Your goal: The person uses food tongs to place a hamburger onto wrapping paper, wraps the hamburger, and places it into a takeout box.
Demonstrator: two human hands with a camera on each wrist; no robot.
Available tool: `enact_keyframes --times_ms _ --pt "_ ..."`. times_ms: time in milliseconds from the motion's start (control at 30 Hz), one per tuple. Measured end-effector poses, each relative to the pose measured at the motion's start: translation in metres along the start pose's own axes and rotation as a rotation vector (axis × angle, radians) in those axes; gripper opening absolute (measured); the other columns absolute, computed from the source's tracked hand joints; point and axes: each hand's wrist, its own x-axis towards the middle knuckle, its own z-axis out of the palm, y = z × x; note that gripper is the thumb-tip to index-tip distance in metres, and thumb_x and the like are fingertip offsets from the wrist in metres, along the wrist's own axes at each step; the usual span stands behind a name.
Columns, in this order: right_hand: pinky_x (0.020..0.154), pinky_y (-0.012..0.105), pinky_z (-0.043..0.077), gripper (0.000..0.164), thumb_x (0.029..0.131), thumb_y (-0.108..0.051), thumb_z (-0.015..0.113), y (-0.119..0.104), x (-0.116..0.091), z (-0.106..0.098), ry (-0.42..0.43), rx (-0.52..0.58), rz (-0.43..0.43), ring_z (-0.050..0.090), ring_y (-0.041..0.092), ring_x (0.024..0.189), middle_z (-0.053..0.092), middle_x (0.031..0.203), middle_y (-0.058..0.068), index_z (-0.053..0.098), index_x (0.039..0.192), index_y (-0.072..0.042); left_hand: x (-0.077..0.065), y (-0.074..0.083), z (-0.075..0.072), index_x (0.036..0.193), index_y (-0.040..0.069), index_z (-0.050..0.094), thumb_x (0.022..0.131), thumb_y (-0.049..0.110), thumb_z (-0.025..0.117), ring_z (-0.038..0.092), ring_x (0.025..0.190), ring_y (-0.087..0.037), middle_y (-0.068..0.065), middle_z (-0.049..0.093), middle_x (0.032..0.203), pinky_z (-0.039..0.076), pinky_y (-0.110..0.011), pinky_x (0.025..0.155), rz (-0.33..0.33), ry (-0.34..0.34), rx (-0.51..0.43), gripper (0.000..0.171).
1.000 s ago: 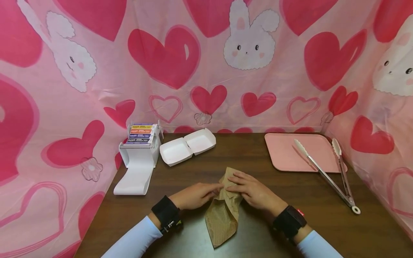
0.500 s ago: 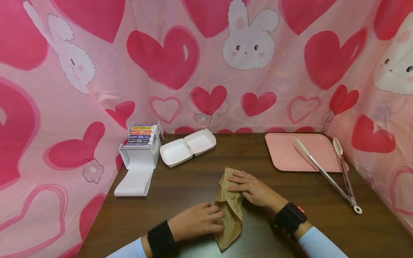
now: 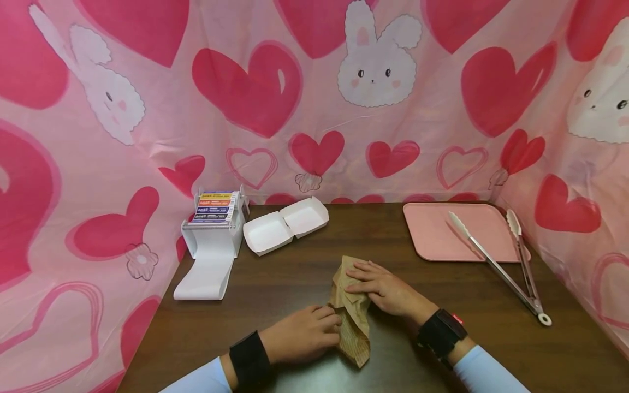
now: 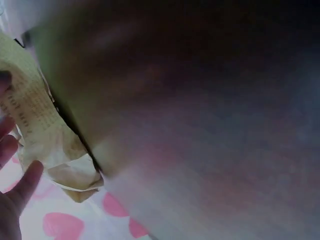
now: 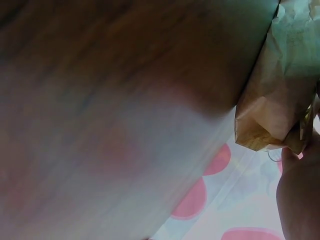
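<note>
A piece of brown wrapping paper (image 3: 351, 305) with printed lettering lies on the dark wooden table, folded into a long, bulky bundle. My right hand (image 3: 385, 289) rests on its upper right part with the fingers laid out straight over the top fold. At the lower left side, my left hand (image 3: 307, 333) grips the paper's loose end with curled fingers. That end's striped face shows beside the knuckles. In the left wrist view the bundle (image 4: 37, 120) stands up at the left, fingers close to it. The right wrist view shows one end of the paper (image 5: 265, 115), creased and boxy.
A white dispenser (image 3: 216, 234) with a strip of white sheet hanging out stands at the back left. Beside it lies an opened white clamshell box (image 3: 267, 233). Metal tongs (image 3: 501, 275) lie across a pink tray (image 3: 427, 232) at the right. Patterned pink cloth (image 3: 344, 120) walls the table in.
My left hand has moved down from the upper fold to the loose end and taken hold of it. The end's lower corner has shifted up and right. My right hand has stayed nearly still.
</note>
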Motion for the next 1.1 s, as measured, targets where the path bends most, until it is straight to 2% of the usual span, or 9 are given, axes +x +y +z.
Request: enact_keyframes --times_ms 167,333,500,633,767,867,933,1033,1100 --pt "0.124 0.044 0.015 0.05 0.088 0.006 0.06 0.002 -0.001 0.0 0.007 0.002 0.0 0.042 0.035 0.143 0.056 0.147 0.006 0.073 0.128 -0.023 0.002 -0.005 -0.004 0.1 0.026 0.064 0.099 0.027 0.064 0.051 0.126 -0.021 -0.005 0.052 0.138 0.05 -0.03 0.095 -0.075 -0.012 -0.178 0.001" --pt "0.116 0.06 0.025 0.052 0.088 0.008 0.06 0.001 -0.002 0.0 0.0 0.016 0.012 0.042 0.036 0.143 0.056 0.147 0.007 0.072 0.128 -0.023 0.007 -0.015 -0.006 0.104 0.022 0.065 0.103 0.024 0.058 0.044 0.133 -0.024 -0.01 0.045 0.145 0.049 -0.035 0.1 -0.239 0.048 -0.408 0.008" --pt "0.111 0.067 0.027 0.04 0.094 -0.003 0.064 -0.001 -0.002 0.0 -0.02 0.06 0.032 0.041 0.037 0.143 0.057 0.146 0.009 0.071 0.129 -0.019 0.022 -0.033 0.002 0.106 0.016 0.063 0.107 0.023 0.052 0.054 0.123 -0.017 -0.007 0.053 0.137 0.05 -0.034 0.097 -0.448 0.162 -0.762 0.013" --pt "0.111 0.065 0.029 0.035 0.093 -0.02 0.07 0.001 -0.003 0.005 0.011 0.099 0.023 0.043 0.034 0.142 0.06 0.142 0.01 0.072 0.127 -0.013 0.039 -0.046 0.014 0.106 0.013 0.062 0.107 0.024 0.052 0.06 0.096 -0.01 -0.001 0.063 0.109 0.051 -0.027 0.081 -0.636 0.214 -0.945 0.014" --pt "0.118 0.051 0.028 0.033 0.094 -0.014 0.068 0.002 -0.005 0.004 0.029 0.19 0.063 0.042 0.035 0.142 0.055 0.144 0.021 0.071 0.126 -0.006 0.05 -0.054 0.022 0.099 0.015 0.06 0.105 0.024 0.054 0.052 0.074 -0.006 0.006 0.055 0.084 0.043 -0.023 0.066 -0.811 0.242 -0.975 0.012" --pt "0.119 0.026 0.026 0.034 0.102 -0.01 0.057 0.0 -0.007 -0.002 0.025 0.433 0.216 0.038 0.028 0.146 0.048 0.149 0.026 0.064 0.133 0.0 0.054 -0.058 0.025 0.093 0.016 0.056 0.102 0.018 0.054 0.05 0.069 -0.006 0.009 0.051 0.079 0.04 -0.023 0.062 -0.876 0.232 -0.935 0.009" --pt "0.112 0.016 0.029 0.033 0.105 -0.011 0.05 -0.001 -0.008 -0.006 0.054 0.593 0.319 0.04 0.024 0.143 0.049 0.148 0.025 0.064 0.132 0.001 0.056 -0.059 0.026 0.091 0.016 0.053 0.1 0.015 0.054 0.049 0.067 -0.006 0.009 0.048 0.077 0.039 -0.023 0.061 -0.888 0.216 -0.911 0.009" --pt "0.103 0.018 0.037 0.025 0.107 -0.011 0.047 -0.001 -0.007 -0.008 0.129 0.692 0.367 0.046 0.025 0.134 0.054 0.142 0.022 0.069 0.114 -0.002 0.059 -0.059 0.026 0.089 0.016 0.051 0.098 0.013 0.054 0.048 0.066 -0.007 0.008 0.047 0.076 0.039 -0.023 0.059 -0.901 0.193 -0.889 0.01" --pt "0.101 0.022 0.04 0.016 0.104 -0.011 0.054 -0.001 -0.005 -0.006 0.192 0.624 0.356 0.051 0.029 0.128 0.058 0.134 0.017 0.068 0.096 -0.009 0.061 -0.059 0.027 0.089 0.015 0.05 0.096 0.011 0.055 0.048 0.067 -0.008 0.007 0.048 0.076 0.039 -0.023 0.059 -0.908 0.19 -0.874 0.01"
